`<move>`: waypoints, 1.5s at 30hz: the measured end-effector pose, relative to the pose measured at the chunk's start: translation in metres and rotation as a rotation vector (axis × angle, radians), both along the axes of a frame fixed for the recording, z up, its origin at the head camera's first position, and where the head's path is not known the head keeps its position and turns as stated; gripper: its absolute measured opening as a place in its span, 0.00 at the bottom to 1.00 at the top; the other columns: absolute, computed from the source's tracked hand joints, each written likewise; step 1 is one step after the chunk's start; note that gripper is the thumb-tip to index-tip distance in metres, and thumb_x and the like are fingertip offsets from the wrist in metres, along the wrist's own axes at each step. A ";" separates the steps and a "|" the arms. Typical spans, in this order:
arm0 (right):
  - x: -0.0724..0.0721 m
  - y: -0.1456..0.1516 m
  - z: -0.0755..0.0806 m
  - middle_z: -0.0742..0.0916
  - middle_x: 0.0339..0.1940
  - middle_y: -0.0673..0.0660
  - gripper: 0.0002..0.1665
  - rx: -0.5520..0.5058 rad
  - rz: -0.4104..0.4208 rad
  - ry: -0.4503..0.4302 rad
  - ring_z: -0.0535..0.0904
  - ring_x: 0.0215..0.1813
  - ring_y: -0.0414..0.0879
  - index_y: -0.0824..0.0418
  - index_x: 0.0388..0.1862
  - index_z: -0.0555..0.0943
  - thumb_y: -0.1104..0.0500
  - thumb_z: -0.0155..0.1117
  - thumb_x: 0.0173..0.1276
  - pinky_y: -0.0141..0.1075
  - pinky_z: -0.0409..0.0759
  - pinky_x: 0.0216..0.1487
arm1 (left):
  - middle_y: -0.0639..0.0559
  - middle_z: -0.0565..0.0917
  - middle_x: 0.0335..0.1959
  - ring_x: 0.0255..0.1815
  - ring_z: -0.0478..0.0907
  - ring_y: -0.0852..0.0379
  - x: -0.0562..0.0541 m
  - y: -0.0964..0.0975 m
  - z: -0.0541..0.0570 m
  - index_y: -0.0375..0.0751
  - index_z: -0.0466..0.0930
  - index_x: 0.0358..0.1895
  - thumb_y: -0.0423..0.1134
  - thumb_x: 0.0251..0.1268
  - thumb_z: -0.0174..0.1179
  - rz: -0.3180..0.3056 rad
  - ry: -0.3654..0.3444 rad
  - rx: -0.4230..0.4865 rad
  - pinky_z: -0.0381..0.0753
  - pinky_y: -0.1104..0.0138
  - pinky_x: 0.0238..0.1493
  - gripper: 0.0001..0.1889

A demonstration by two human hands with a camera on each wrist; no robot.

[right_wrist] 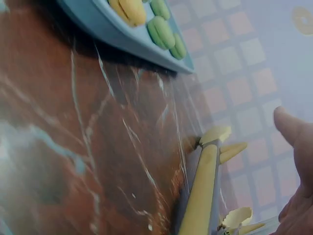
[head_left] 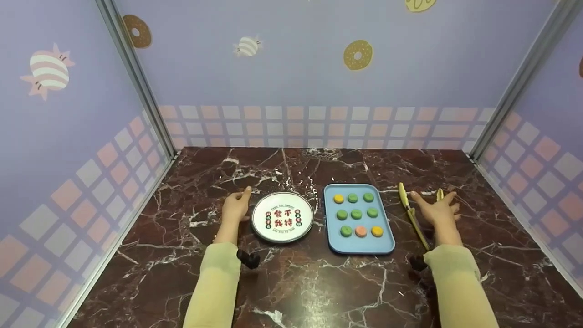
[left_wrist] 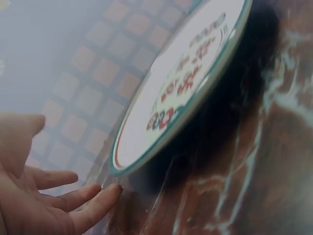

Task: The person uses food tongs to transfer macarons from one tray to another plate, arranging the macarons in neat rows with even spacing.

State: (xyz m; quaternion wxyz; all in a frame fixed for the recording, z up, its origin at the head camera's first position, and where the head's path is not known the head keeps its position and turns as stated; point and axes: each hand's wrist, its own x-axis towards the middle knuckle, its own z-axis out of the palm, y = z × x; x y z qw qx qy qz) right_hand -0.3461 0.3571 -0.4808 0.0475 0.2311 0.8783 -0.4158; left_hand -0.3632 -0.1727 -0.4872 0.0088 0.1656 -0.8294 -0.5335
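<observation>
My left hand (head_left: 235,207) is beside the left rim of a round white plate (head_left: 282,232) with a dark green edge and red lettering. In the left wrist view its fingers are extended with nothing in them, the fingertips close to the rim; whether they touch it I cannot tell. Gold-coloured tongs (head_left: 415,223) lie spread on the tabletop at the right. My right hand (head_left: 439,214) hovers over them, thumb and fingers apart, holding nothing. Part of the tongs is hidden behind this hand; both tips show in the right wrist view.
A light blue rectangular tray (head_left: 336,243) stands between plate and tongs. Several green, yellow and pink macarons (head_left: 356,213) sit on it in rows. The dark red marbled table (head_left: 309,291) is bounded by purple patterned walls (head_left: 300,68) at the back and both sides.
</observation>
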 end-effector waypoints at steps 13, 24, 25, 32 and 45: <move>0.020 -0.013 -0.010 0.38 0.79 0.89 0.79 0.013 -0.031 -0.005 0.30 0.80 0.84 0.69 0.81 0.17 0.26 0.60 0.72 0.79 0.45 0.79 | 0.26 0.77 0.66 0.53 0.86 0.38 0.021 0.010 -0.007 0.23 0.72 0.72 0.35 0.77 0.63 -0.056 -0.056 0.055 0.94 0.60 0.42 0.27; 0.023 -0.020 -0.014 0.40 0.78 0.91 0.83 0.072 -0.057 -0.019 0.38 0.78 0.84 0.73 0.80 0.17 0.30 0.69 0.68 0.79 0.50 0.77 | 0.24 0.81 0.61 0.59 0.84 0.33 0.026 0.012 -0.011 0.19 0.76 0.67 0.19 0.66 0.65 -0.052 -0.004 -0.026 0.94 0.55 0.48 0.25; 0.023 -0.020 -0.015 0.40 0.77 0.91 0.84 0.077 -0.058 -0.019 0.39 0.78 0.84 0.73 0.80 0.18 0.30 0.69 0.68 0.79 0.50 0.77 | 0.24 0.81 0.61 0.58 0.84 0.32 0.027 0.012 -0.011 0.19 0.76 0.67 0.19 0.66 0.64 -0.051 0.001 -0.029 0.93 0.54 0.49 0.25; 0.024 -0.025 -0.021 0.48 0.74 0.92 0.77 0.090 -0.110 0.021 0.45 0.75 0.83 0.83 0.80 0.35 0.37 0.76 0.66 0.78 0.57 0.74 | 0.24 0.82 0.59 0.55 0.85 0.32 0.029 0.010 -0.013 0.19 0.77 0.65 0.19 0.65 0.64 -0.060 0.003 -0.003 0.94 0.56 0.43 0.24; 0.020 -0.026 -0.025 0.47 0.75 0.89 0.72 0.093 -0.158 0.030 0.43 0.76 0.80 0.87 0.77 0.42 0.39 0.75 0.67 0.77 0.60 0.74 | 0.23 0.82 0.59 0.55 0.85 0.31 0.025 0.008 -0.014 0.19 0.77 0.65 0.18 0.64 0.64 -0.064 -0.001 0.024 0.95 0.57 0.41 0.25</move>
